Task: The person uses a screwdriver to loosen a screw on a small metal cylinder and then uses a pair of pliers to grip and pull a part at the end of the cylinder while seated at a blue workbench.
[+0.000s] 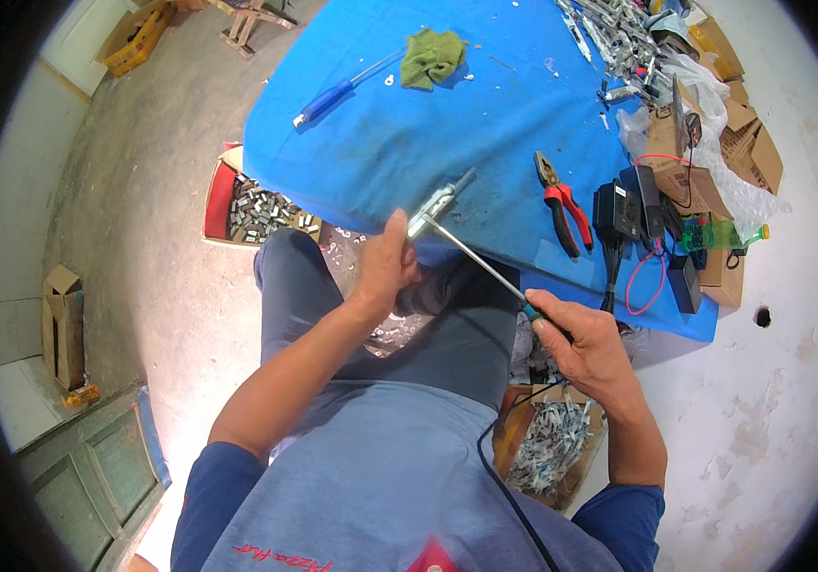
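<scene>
Gripping a silvery metal part (437,203) at the head view's centre, the left hand (386,264) seems to steady it over the blue-covered table (361,162); lower right of centre, the right hand (585,341) clasps a screwdriver (481,262), angled apparently to bear on the part.

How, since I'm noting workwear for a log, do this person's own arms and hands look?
Dark blue short sleeves end near the elbows, leaving both forearms bare. The left hand and right hand are ungloved, and no watch or bracelet shows.
</scene>
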Demonstrator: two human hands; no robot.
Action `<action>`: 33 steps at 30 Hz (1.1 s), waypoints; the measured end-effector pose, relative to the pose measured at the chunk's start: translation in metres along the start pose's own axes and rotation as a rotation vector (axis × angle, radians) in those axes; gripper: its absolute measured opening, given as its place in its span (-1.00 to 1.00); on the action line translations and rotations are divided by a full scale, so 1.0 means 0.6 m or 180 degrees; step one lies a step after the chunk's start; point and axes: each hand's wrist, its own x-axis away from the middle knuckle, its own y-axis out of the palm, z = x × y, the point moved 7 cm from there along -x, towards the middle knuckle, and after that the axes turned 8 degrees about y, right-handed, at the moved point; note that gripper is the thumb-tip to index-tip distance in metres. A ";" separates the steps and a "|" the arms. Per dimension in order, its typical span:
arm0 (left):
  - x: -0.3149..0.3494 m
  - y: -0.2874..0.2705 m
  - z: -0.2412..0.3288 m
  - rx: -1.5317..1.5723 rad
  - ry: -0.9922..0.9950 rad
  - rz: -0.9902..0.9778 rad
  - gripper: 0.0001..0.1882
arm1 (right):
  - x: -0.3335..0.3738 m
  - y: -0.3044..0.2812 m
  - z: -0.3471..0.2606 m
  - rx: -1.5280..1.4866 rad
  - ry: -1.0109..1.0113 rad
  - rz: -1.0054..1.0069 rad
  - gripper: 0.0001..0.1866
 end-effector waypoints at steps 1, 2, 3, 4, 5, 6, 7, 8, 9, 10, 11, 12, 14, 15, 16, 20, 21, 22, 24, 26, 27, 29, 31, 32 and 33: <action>0.000 0.004 -0.004 0.0001 0.0052 -0.0110 -0.41 | 0.002 0.002 -0.001 0.0060 -0.0090 0.0059 -0.64; 0.001 0.003 -0.005 0.0006 0.0095 -0.0104 -0.40 | 0.002 0.004 -0.001 0.0051 -0.0125 0.0060 -0.64; 0.002 0.004 -0.003 0.0016 0.0129 -0.0106 -0.40 | 0.002 0.004 0.000 0.0047 -0.0149 0.0061 -0.64; 0.002 0.005 -0.001 0.0025 0.0164 -0.0109 -0.39 | 0.002 0.004 -0.001 0.0044 -0.0173 0.0063 -0.64; 0.002 0.006 -0.003 0.0023 0.0182 -0.0163 -0.39 | 0.002 0.003 0.000 0.0065 -0.0152 0.0039 -0.63; 0.000 0.004 -0.004 0.0019 0.0210 -0.0205 -0.38 | 0.000 0.001 -0.001 0.0082 -0.0147 0.0010 -0.63; -0.001 0.003 -0.004 0.0016 0.0240 -0.0246 -0.38 | -0.003 -0.001 -0.001 0.0100 -0.0142 -0.0020 -0.63; -0.002 0.003 -0.005 0.0040 0.0218 -0.0262 -0.37 | -0.006 -0.004 -0.001 0.0127 -0.0164 -0.0036 -0.63; -0.003 0.002 -0.007 0.0061 0.0198 -0.0273 -0.37 | -0.010 -0.007 0.001 0.0150 -0.0188 -0.0055 -0.62; -0.004 0.001 -0.008 0.0082 0.0178 -0.0284 -0.37 | -0.014 -0.010 0.001 0.0173 -0.0213 -0.0074 -0.62; -0.005 0.000 -0.009 0.0099 0.0183 -0.0306 -0.37 | -0.018 -0.012 0.000 0.0189 -0.0180 -0.0117 -0.62; -0.006 0.000 -0.011 0.0123 0.0182 -0.0332 -0.37 | -0.021 -0.017 -0.004 0.0212 -0.0139 -0.0161 -0.62; -0.006 0.000 -0.011 0.0157 0.0191 -0.0344 -0.37 | -0.024 -0.018 -0.001 0.0102 0.0008 -0.0262 -0.63; -0.006 0.000 -0.009 0.0167 0.0205 -0.0332 -0.38 | -0.025 -0.017 0.002 -0.0028 0.0111 -0.0315 -0.63; -0.006 0.001 -0.006 0.0177 0.0220 -0.0320 -0.38 | -0.027 -0.016 0.006 -0.0158 0.0216 -0.0367 -0.63; -0.009 -0.002 0.007 0.0063 0.0222 -0.0166 -0.39 | -0.020 0.003 0.021 -0.0578 0.0565 -0.0432 -0.64; -0.011 -0.003 0.009 0.0071 0.0225 -0.0185 -0.39 | -0.020 0.007 0.031 -0.0720 0.0825 -0.0521 -0.64; -0.011 -0.004 0.009 0.0079 0.0227 -0.0205 -0.40 | -0.018 0.011 0.042 -0.0862 0.1085 -0.0611 -0.63; -0.011 -0.005 0.006 0.0129 0.0215 -0.0243 -0.41 | -0.013 0.025 0.060 -0.1173 0.1127 -0.0652 -0.64; -0.012 -0.005 0.008 0.0164 0.0196 -0.0263 -0.41 | -0.011 0.034 0.068 -0.1477 0.1248 -0.0740 -0.63; -0.011 -0.004 0.009 0.0173 0.0178 -0.0271 -0.42 | -0.008 0.039 0.070 -0.1626 0.1355 -0.0801 -0.63; -0.010 -0.005 0.008 0.0195 0.0138 -0.0322 -0.42 | 0.001 0.052 0.075 -0.2069 0.1617 -0.0892 -0.62; -0.015 -0.009 0.007 0.0216 0.0116 -0.0382 -0.43 | 0.006 0.065 0.083 -0.2659 0.1897 -0.0975 -0.62; -0.015 -0.008 0.006 0.0170 0.0076 -0.0388 -0.43 | 0.005 0.058 0.078 -0.2231 0.1691 -0.0822 -0.62; -0.014 -0.011 0.004 0.0118 0.0040 -0.0388 -0.43 | 0.006 0.055 0.073 -0.1812 0.1477 -0.0673 -0.62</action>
